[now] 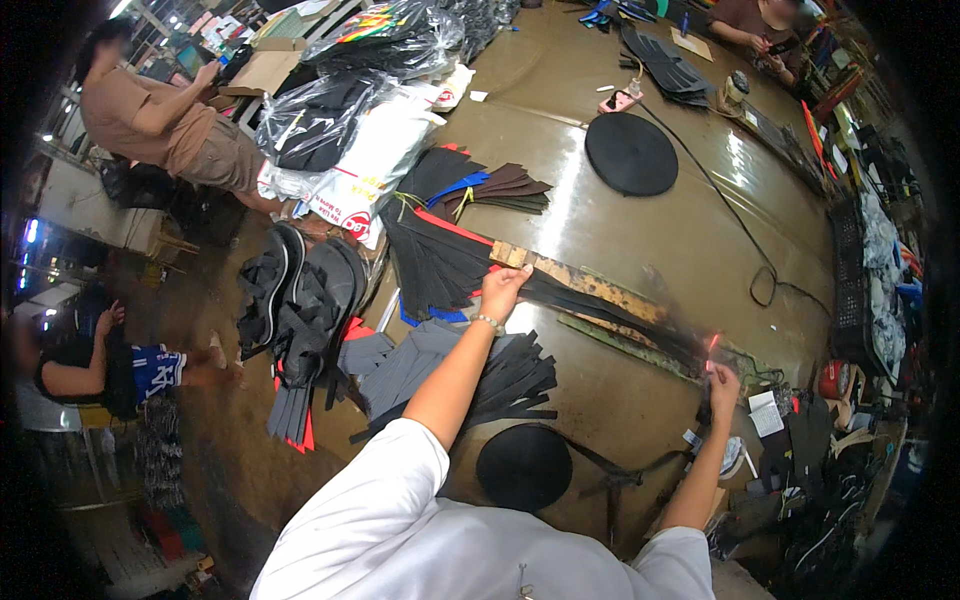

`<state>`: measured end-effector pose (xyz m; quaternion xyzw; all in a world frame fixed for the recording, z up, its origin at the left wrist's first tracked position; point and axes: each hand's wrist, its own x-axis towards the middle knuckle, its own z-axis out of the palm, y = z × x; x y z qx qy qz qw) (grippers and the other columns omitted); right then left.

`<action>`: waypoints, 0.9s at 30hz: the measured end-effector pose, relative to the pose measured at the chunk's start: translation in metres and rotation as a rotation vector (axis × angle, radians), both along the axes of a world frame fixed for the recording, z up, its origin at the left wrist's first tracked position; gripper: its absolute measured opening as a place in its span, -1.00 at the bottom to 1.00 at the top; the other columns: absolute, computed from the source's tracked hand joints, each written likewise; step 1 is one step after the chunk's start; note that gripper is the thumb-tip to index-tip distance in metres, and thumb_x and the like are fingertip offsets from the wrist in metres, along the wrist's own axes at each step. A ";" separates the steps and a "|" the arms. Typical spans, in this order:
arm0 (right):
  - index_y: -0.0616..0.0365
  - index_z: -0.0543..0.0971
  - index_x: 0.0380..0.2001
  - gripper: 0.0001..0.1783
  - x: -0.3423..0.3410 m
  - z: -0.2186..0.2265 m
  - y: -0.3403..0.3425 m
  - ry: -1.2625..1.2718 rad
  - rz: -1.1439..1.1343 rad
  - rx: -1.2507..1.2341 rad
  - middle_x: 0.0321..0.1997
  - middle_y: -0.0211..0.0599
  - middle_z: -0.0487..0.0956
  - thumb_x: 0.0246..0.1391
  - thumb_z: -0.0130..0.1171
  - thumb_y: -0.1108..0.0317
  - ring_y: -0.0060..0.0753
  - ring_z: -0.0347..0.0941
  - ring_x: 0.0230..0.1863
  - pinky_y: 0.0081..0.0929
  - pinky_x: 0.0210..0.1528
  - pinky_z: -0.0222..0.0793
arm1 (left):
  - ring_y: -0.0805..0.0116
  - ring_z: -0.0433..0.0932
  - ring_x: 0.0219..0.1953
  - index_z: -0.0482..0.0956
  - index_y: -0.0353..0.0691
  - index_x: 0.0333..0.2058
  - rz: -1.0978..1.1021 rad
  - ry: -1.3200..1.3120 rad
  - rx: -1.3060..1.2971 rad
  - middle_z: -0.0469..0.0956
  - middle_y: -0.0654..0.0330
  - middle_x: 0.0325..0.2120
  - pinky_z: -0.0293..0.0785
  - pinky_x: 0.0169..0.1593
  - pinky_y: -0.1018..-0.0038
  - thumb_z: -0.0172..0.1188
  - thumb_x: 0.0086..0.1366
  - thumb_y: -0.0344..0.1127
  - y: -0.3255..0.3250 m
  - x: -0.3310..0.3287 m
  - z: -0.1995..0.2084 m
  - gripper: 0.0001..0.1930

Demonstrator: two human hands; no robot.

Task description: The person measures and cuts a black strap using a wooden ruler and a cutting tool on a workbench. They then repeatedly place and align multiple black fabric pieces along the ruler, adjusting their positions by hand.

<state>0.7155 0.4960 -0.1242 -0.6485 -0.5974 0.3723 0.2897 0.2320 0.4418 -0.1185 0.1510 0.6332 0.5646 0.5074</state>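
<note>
My left hand (507, 287) is closed at the left end of a worn, yellowish wooden strip (580, 282), pinching a black webbing strap (610, 310). The strap runs along the strip toward my right hand (722, 385), whose fingers are pressed together on what looks like the same strap. Just above those fingers a thin piece of metal (712, 344) glows red, with faint smoke around it. Below my left forearm lie cut grey strips (410, 362) and black strips (515, 380). A coil of black webbing (524, 466) sits close to my body, its loose end trailing right.
Another black coil (630, 153) and a pink socket box (619, 101) with a cable rest farther back. Bundled strips (500, 187), black sandals (330, 300) and plastic-wrapped packs (370, 130) are at left. A black crate (852, 280) stands right. Other people sit or stand around.
</note>
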 end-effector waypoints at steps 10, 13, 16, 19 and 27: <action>0.28 0.56 -0.39 -0.71 -0.209 0.179 -0.029 0.251 0.200 -0.033 -0.46 -0.33 0.57 -0.02 0.16 0.23 -0.54 0.46 -0.43 -0.57 -0.35 0.34 | 0.60 0.48 -0.51 0.50 -0.22 -0.37 -0.129 -0.049 -0.018 0.53 0.33 -0.50 0.43 -0.46 0.64 0.15 0.16 -0.19 -0.005 -0.010 -0.009 -0.79; 0.32 0.54 -0.45 -0.74 -0.311 0.140 -0.009 0.424 0.554 -0.105 -0.54 -0.41 0.50 -0.03 0.18 0.27 -0.65 0.35 -0.49 -0.65 -0.41 0.25 | 0.59 0.48 -0.51 0.48 -0.23 -0.33 -0.083 -0.081 0.125 0.53 0.33 -0.49 0.44 -0.44 0.63 0.12 0.19 -0.24 -0.014 -0.010 -0.009 -0.81; 0.29 0.56 -0.44 -0.73 -0.350 0.083 0.017 0.345 0.506 -0.201 -0.53 -0.29 0.55 -0.06 0.18 0.24 -0.55 0.43 -0.47 -0.56 -0.40 0.32 | 0.65 0.45 -0.55 0.48 -0.20 -0.35 -0.006 -0.186 0.171 0.51 0.35 -0.53 0.39 -0.51 0.68 0.14 0.17 -0.26 -0.018 -0.007 -0.009 -0.85; 0.31 0.54 -0.46 -0.72 -0.352 0.044 0.027 0.204 0.541 -0.191 -0.58 -0.31 0.52 -0.07 0.19 0.25 -0.57 0.40 -0.54 -0.56 -0.45 0.30 | 0.67 0.42 -0.56 0.50 -0.21 -0.40 0.035 -0.197 0.135 0.51 0.36 -0.55 0.34 -0.52 0.72 0.19 0.14 -0.27 -0.012 -0.004 -0.008 -0.85; 0.24 0.40 -0.74 -0.60 -0.299 0.103 0.009 -0.096 0.675 -0.151 -0.76 -0.41 0.41 -0.06 0.19 0.16 -0.63 0.28 -0.75 -0.57 -0.69 0.19 | 0.62 0.43 -0.59 0.53 -0.25 -0.49 0.116 0.033 0.059 0.53 0.31 -0.58 0.33 -0.51 0.69 0.26 0.08 -0.23 0.001 0.005 -0.021 -0.80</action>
